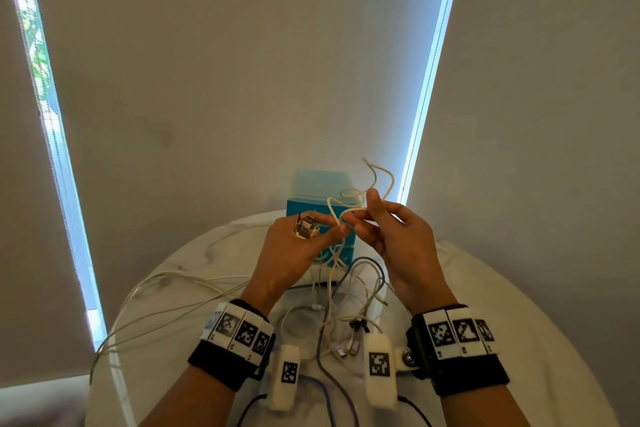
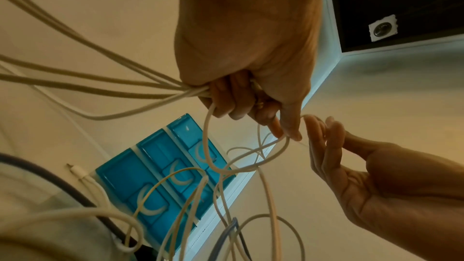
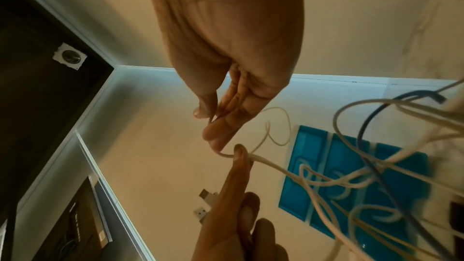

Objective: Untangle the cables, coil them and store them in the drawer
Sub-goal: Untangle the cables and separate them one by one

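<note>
closest to us, loose cables (image 1: pixel 332 333) sprawl across the round counter (image 1: pixel 519 340), white ones mixed with a dark blue cable (image 1: pixel 323 367), several plug ends (image 1: pixel 349 347) lying between our wrists; they lie low, we judge, so only the strand being worked is lifted clear. above them we hold both hands up off the counter. our left hand (image 1: pixel 294 253) has its fingers curled round a bundle of white strands with two usb plugs (image 1: pixel 306 227) sticking out past the knuckles, which keeps the freed ends from slipping back into the heap, while its thumb and forefinger pinch a thin cream cable (image 1: pixel 349 208). our right hand (image 1: pixel 401 243) pinches the same cable just beside that, the remaining fingers relaxed, so the short stretch between the two pinches can be teased through a loop; its free end (image 1: pixel 372 172) curls upward past the fingertips. behind the hands stands the blue drawer unit (image 1: pixel 304 194), its drawers seemingly shut, near the counter's far edge; nothing looks coiled or stored yet. farthest off hang pale window blinds (image 1: pixel 242 62).
</note>
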`<state>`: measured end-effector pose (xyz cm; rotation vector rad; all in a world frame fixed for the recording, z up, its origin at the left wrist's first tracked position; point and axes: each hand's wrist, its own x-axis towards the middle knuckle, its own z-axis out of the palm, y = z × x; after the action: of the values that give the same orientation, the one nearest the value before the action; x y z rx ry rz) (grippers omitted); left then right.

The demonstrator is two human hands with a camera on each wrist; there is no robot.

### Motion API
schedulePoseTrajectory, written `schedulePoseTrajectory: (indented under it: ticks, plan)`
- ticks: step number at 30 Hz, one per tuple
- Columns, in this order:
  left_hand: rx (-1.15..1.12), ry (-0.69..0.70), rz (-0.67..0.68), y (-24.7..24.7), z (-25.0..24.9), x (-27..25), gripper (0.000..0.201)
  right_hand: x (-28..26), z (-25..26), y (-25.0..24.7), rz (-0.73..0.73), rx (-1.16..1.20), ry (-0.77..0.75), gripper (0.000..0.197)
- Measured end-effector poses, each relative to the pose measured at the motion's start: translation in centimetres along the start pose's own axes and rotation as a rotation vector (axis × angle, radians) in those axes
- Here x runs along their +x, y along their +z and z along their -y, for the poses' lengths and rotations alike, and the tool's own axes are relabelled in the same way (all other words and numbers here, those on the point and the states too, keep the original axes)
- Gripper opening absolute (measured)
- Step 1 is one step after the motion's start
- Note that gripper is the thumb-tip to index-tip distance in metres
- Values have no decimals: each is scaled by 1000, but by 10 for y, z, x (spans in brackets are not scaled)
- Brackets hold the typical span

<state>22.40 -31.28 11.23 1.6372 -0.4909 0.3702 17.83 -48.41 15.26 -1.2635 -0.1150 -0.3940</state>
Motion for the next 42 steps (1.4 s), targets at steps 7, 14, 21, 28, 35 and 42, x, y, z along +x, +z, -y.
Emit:
schedulePoseTrajectory:
  ticks: [7, 14, 21, 28, 35, 42]
  plan:
    - [-124, 3, -210, -1, -1, 2, 15, -11, -48, -18, 54, -419, 116, 67]
    - [-355, -35, -423, -7, -1, 8, 15, -2, -72, -41, -248, -658, 28, 23]
    - [-444, -83, -477, -17, 2, 12, 19, -11, -48, -55, -260, -625, -82, 29]
    - [-297, 35, -256, -2, -6, 1, 22, -28, -36, -2, 191, -124, 361, 54]
    - [-162, 44, 1, 0, -17, -7, 13, -20, -39, 3, -39, 97, 347, 53]
    - [-41, 34, 32, -12, -19, -4, 11, -13, -40, 6, -88, -17, 328, 35]
